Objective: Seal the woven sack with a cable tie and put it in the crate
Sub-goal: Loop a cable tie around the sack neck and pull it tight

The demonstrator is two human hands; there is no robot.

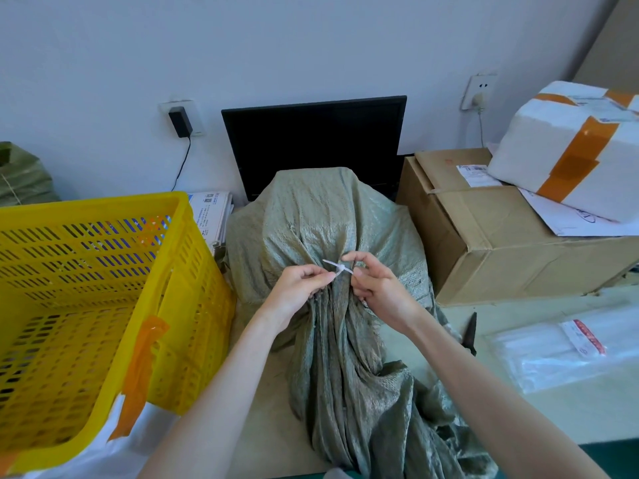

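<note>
two bare forearms enter from the bottom edge, no sleeves visible up to the frame limit. left hand (297, 288) and right hand (380, 288) both bare: no gloves, rings, watch or wristband showing. fingernails short and unpainted where visible. rest of the body is out of view.

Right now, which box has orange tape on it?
The white foam box, stacked on the plain brown cardboard box, far right.

We note a pale blue-grey wall (311, 46), two wall sockets (479, 86), a dark monitor (313, 140) at the desk's (501, 316) back edge.
</note>
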